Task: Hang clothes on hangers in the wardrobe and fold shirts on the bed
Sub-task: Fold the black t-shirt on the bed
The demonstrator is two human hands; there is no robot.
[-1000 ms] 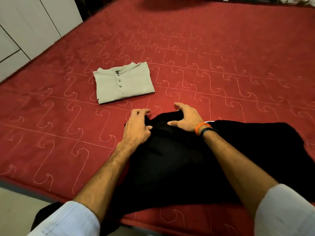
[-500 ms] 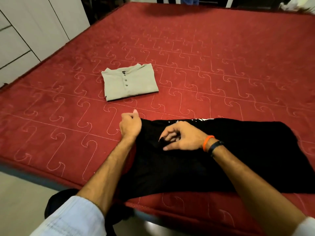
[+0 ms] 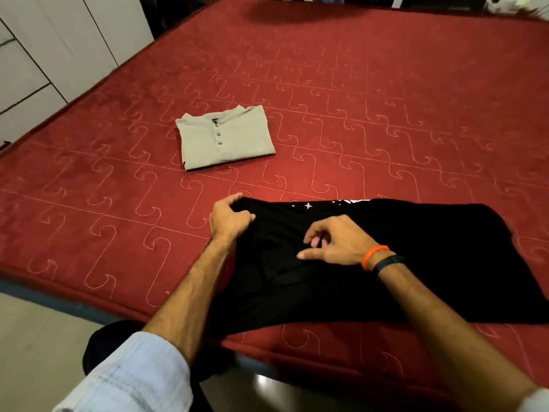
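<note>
Near the front edge of the red quilted bed (image 3: 386, 93) lies a spread black cotton shirt with small white star print (image 3: 416, 263), and the left hand (image 3: 230, 220) grips its far left corner, fingers curled round the cloth. Over the shirt's middle the right hand (image 3: 341, 243) hangs with loosely bent fingers, holding nothing, thumb tip touching the fabric. Further in, toward the bed's left edge, rests a folded grey button-neck shirt (image 3: 225, 136).
</note>
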